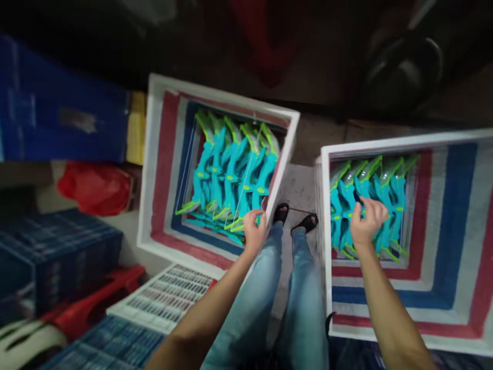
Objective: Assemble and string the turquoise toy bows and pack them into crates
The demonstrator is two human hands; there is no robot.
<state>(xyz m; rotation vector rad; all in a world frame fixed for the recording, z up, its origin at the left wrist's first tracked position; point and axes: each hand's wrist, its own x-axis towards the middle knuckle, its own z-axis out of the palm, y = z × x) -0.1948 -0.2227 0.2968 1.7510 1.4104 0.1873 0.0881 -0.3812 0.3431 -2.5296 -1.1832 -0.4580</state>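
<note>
Rows of turquoise plastic pieces with lime-green ends (231, 172) stand packed inside a white box with red and blue stripes (162, 164), to my left. My left hand (254, 232) is over this box's near right corner, beside the lime ends, with its fingers curled in; what they hold, if anything, is too small to name. A thin white strand crosses the pieces. A second striped box (458, 216), to my right, holds similar turquoise pieces (385, 205). Above them is my right hand (367, 221), its fingers bent and closed; anything in them is hidden.
My legs and black sandals (308, 222) stand between the boxes. At left are a blue carton (69, 103), a red bag (96, 187), a checked dark-blue bundle (73, 252) and a white slatted crate (165, 298). The background is dark and blurred.
</note>
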